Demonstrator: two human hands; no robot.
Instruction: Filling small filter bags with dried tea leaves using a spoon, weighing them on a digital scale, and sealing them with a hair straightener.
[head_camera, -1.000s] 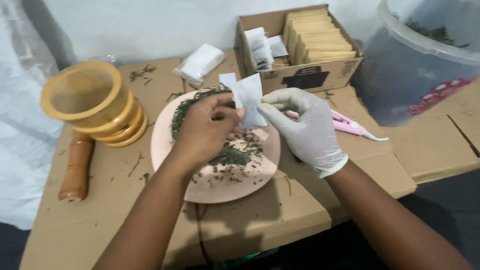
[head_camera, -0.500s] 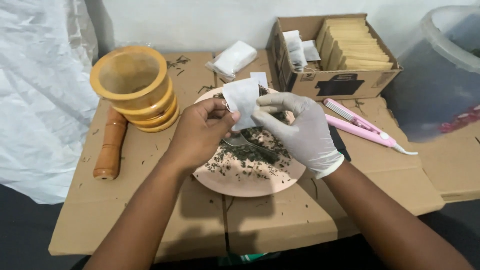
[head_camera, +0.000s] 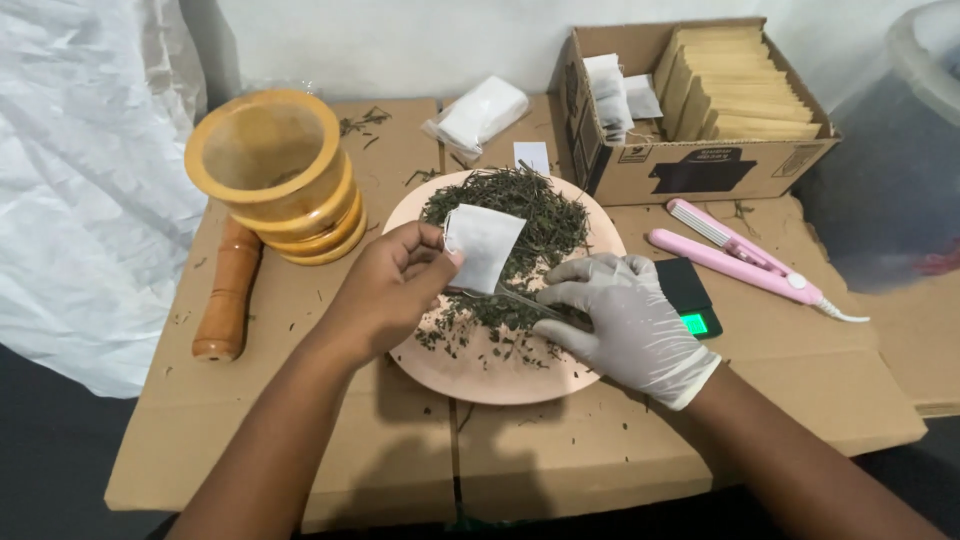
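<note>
- The bare left hand (head_camera: 392, 285) pinched a small white paper sachet (head_camera: 484, 243) by its left edge between thumb and fingertips, holding it upright over the pink plate (head_camera: 452, 366).
- The sachet hung just above the heap of dried green leaves (head_camera: 530, 215), at about nine o'clock from the heap's middle, and its mouth could not be made out.
- The right hand (head_camera: 625, 325), in a white glove, lay at about four o'clock on the plate, fingers curled around the handle of a thin metal spoon (head_camera: 520, 302) whose front end ran under the sachet among the loose leaves.
- The plate sat on a flattened brown cardboard sheet (head_camera: 560, 440), with crumbs of leaf scattered over its lower half.
- At ten o'clock from the plate stood a yellow wooden mortar (head_camera: 275, 175), and a brown wooden pestle (head_camera: 227, 291) lay just below it, at nine o'clock from the plate.
- At twelve o'clock lay a clear packet of white sachets (head_camera: 480, 114), and a single white slip (head_camera: 531, 157) touched the plate's far rim.
- At one o'clock an open cardboard box (head_camera: 690, 165) held a row of tan envelopes (head_camera: 735, 95) and a few white sachets on its left side.
- At three o'clock lay a pink handheld sealer (head_camera: 735, 255), and a small black scale (head_camera: 685, 295) with a green lit corner sat just beside the gloved hand.
- Crumpled white plastic sheeting (head_camera: 85, 190) covered the far nine o'clock side.
</note>
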